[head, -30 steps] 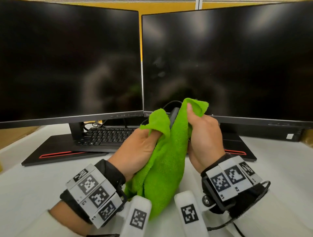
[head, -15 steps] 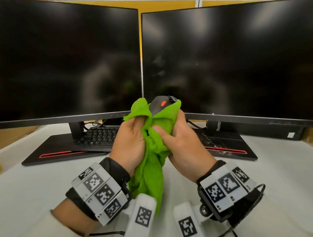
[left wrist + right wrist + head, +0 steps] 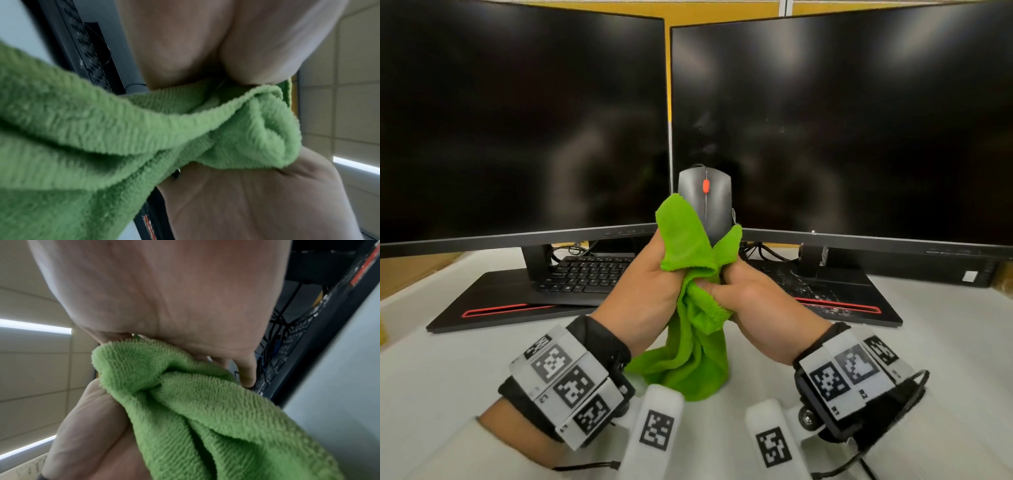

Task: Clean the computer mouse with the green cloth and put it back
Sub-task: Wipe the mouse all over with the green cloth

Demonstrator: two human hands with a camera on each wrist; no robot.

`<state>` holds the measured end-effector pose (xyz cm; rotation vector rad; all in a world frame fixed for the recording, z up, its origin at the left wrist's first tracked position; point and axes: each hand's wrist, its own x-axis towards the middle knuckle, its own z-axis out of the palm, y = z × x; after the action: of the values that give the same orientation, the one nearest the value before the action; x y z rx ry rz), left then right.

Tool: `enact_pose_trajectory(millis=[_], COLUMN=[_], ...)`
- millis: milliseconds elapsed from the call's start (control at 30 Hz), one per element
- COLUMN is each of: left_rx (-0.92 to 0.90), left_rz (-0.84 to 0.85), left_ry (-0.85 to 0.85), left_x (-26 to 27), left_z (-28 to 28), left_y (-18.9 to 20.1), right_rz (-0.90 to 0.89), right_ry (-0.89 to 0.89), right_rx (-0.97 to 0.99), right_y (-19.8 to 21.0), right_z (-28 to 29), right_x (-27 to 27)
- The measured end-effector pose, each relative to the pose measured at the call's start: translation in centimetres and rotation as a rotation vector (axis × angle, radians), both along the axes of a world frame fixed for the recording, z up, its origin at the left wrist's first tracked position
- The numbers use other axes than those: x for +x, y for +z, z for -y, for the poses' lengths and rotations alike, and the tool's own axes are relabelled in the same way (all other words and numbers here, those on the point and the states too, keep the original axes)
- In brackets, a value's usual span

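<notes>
Above white desk [image 3: 465,359], mouse [image 3: 705,198] stands nose-up between both hands, left hand [image 3: 650,291] and right hand [image 3: 753,308] each gripping cloth [image 3: 688,342] around its base.

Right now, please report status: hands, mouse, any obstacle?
Left hand and right hand grip cloth. Mouse held up, front half bare. Nothing in the way.

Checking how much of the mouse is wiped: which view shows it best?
The head view: the mouse stands upright above the green cloth, top and red wheel exposed. Both wrist views show only cloth and palms.
</notes>
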<state>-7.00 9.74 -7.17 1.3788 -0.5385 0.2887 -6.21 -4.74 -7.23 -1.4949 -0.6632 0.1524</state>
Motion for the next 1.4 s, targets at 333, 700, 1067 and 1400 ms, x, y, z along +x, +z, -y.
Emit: enact_pose_trajectory(millis=[333, 700, 1067, 1400], left_rx=[0.082, 0.310, 0.491, 0.550], left_rz=[0.010, -0.060, -0.099, -0.056], left_ry=[-0.059, 0.037, -0.061, 0.026], left_x=[-0.1, -0.1, -1.0, -1.1], left_z=[-1.3, -1.7, -1.5, -1.9], left_y=[0.5, 0.8, 1.2, 1.4], right_rz=[-0.087, -0.091, 0.120, -0.072], right_ry=[-0.189, -0.378, -0.555, -0.403], right_rx=[0.269, 0.366, 0.263, 0.304], right_y=[0.7, 1.7, 1.7, 1.7], right_z=[0.8, 1.7, 2.3, 2.3], right_x=[0.8, 1.6, 0.7, 0.6])
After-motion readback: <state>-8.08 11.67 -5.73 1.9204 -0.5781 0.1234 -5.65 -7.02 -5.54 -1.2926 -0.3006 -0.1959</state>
